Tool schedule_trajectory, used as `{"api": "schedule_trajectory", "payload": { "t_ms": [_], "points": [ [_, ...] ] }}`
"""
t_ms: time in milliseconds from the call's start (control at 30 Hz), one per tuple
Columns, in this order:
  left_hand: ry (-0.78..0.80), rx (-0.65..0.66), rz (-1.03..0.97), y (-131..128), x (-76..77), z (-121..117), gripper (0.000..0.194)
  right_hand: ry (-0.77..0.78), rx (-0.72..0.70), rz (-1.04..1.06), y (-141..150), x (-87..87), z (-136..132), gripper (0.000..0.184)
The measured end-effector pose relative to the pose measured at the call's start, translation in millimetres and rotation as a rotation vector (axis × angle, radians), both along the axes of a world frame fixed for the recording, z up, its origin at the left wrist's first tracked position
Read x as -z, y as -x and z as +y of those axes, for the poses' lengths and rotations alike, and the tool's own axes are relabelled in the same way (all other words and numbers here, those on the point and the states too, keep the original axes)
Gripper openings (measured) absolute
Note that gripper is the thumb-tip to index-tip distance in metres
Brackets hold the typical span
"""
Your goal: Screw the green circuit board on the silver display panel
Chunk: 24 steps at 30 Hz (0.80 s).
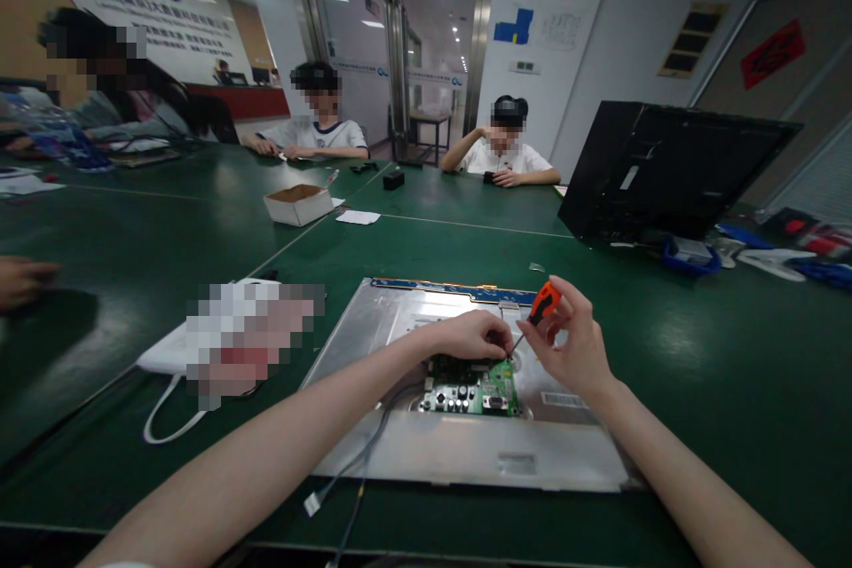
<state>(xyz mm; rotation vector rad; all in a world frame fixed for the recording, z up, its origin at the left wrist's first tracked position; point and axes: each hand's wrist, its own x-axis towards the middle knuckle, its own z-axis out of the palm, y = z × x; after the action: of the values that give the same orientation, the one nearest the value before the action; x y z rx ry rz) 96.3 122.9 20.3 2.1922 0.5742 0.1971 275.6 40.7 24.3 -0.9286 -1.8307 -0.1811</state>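
An orange and black screwdriver [544,303] is gripped in my right hand [578,346], its shaft slanting down to the upper right corner of a green circuit board [502,380]. My left hand [474,335] bends its fingers over the board's top edge, close to the screwdriver tip. Whether those fingers pinch anything small is hidden. Beneath the board lies a silver metal display panel [453,448], flat on the table, with a blue strip board [453,288] along its far edge. Loose cables with a white connector [312,504] run from the board over the panel's near edge.
On the green table [745,426], a white device with a cable [169,346] lies left of the panel. A black monitor [666,169] stands at the back right beside a blue tray [692,257]. Farther off are a small open box [297,206] and several seated people.
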Motion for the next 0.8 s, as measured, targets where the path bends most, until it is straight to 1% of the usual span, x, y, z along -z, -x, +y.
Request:
{"api": "schedule_trajectory", "payload": {
  "t_ms": [167,367,633,800],
  "points": [
    [-0.002,0.004,-0.005,0.5,0.2,-0.2,0.006,0.019,0.004,-0.021,-1.5,2.0,0.5,0.066],
    [0.004,0.000,-0.004,-0.7,-0.2,-1.2,0.007,0.073,-0.036,-0.013,0.8,-0.5,-2.1,0.065],
    [0.002,-0.005,0.000,0.0,0.9,-0.3,0.007,0.016,0.010,0.032,0.6,2.5,0.5,0.067],
    [-0.001,0.005,0.000,0.6,0.5,0.3,0.007,0.028,0.007,0.000,-0.1,0.7,0.4,0.067]
  ]
}}
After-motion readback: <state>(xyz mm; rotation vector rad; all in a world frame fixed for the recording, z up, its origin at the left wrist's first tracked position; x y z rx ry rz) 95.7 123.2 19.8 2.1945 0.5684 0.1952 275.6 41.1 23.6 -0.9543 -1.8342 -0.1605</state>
